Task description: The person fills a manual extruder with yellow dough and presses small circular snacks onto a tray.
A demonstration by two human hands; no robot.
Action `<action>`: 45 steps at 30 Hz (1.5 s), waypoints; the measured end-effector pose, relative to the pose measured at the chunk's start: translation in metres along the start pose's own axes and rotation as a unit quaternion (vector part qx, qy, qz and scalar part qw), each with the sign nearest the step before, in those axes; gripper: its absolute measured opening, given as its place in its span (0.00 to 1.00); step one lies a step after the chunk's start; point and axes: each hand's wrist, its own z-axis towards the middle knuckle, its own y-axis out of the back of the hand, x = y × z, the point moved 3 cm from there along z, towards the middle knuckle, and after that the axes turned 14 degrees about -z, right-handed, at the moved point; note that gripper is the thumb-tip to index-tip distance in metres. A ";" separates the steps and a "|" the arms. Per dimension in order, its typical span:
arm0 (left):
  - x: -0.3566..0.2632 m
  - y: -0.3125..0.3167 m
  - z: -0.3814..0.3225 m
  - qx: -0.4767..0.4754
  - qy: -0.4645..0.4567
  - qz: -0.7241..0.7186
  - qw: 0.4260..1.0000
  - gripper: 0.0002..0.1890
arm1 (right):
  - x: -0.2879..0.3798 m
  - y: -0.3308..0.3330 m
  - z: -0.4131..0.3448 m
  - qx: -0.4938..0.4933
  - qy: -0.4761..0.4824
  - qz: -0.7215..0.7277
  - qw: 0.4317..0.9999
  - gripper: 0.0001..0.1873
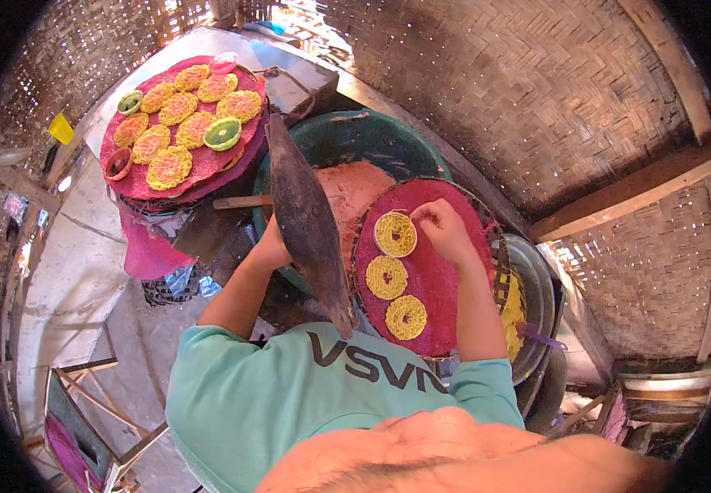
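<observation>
My right hand (444, 229) is over a round tray covered in red mesh cloth (435, 296). Its curled fingertips meet the rim of a white ring mould (415, 239), which surrounds a coil of yellow noodle-like strands (386, 234). Whether they pinch a strand or the ring is unclear. Two more yellow strand rings, a middle one (376, 278) and a near one (397, 319), lie on the same cloth without a mould. My left hand (276, 246) is mostly hidden behind a long, dark wooden piece (306, 209), so its grip cannot be seen.
A green tub (355, 129) with pinkish dough-like material (355, 185) stands under the tray's far edge. Back left, a red-covered tray (207, 172) bears several yellow-and-pink strand rounds and small bowls. A metal basin (543, 308) stands right; a light wooden handle (241, 202) juts left.
</observation>
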 end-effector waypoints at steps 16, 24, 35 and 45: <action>-0.004 0.004 -0.009 -0.019 0.049 -0.107 0.993 0.30 | -0.029 -0.017 -0.011 0.029 -0.094 -0.180 0.979 0.11; 0.005 0.010 -0.010 -0.021 0.073 -0.094 0.993 0.31 | -0.042 -0.034 -0.016 -0.002 -0.124 -0.182 0.975 0.12; -0.013 0.000 -0.012 0.022 0.054 -0.093 0.994 0.31 | -0.018 -0.018 -0.022 -0.083 -0.110 -0.214 0.967 0.10; -0.014 -0.010 -0.018 0.006 0.040 -0.107 0.993 0.15 | -0.023 -0.027 -0.022 -0.054 -0.145 -0.201 0.967 0.11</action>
